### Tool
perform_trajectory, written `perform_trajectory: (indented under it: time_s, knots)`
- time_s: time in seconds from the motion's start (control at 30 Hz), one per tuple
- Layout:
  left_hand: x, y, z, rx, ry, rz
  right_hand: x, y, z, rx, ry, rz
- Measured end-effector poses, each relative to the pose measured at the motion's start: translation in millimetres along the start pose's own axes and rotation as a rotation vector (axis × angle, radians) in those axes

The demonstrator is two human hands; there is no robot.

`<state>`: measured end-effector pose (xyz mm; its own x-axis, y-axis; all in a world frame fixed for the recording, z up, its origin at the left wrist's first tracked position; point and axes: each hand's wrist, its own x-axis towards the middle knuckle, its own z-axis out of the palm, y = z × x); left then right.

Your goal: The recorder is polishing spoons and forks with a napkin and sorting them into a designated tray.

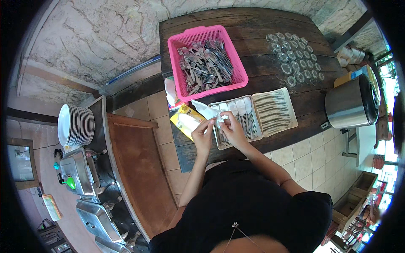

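My left hand (202,135) and my right hand (233,130) are together over the near edge of a dark wooden table (261,76), both gripping a white paper napkin (210,113) that looks wrapped around cutlery. Just beyond them lies a beige slotted tray (274,110) whose left half holds several napkin-wrapped cutlery bundles (237,108). A pink plastic basket (175,63) full of loose forks and spoons (206,66) sits farther back. A yellow napkin packet (185,120) lies left of my left hand.
Several upturned drinking glasses (295,57) stand at the back right of the table. A steel pot (350,105) is on the right. A stack of white plates (75,125) and steel chafing dishes (80,173) sit on a counter at the left.
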<state>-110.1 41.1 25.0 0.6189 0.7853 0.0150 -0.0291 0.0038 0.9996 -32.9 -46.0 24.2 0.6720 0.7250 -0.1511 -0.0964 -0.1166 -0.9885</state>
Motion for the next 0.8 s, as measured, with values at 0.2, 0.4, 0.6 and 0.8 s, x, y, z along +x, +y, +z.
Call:
perform_trajectory:
  time_s: [0.2, 0.4, 0.6, 0.8]
  knots:
    - [-3, 10, -4, 0.287, 0.000, 0.252, -3, -8, 1, 0.009, -0.039, 0.059]
    - [10, 20, -20, 0.475, -0.111, 0.362, -1, -10, -1, 0.018, -0.116, 0.058]
    - [19, 15, -24, 0.489, -0.263, 0.239, -4, -2, -9, 0.017, -0.145, 0.075]
    - [26, -20, -13, 0.232, -0.299, 0.066, 12, 18, -29, -0.378, 0.045, -0.450]
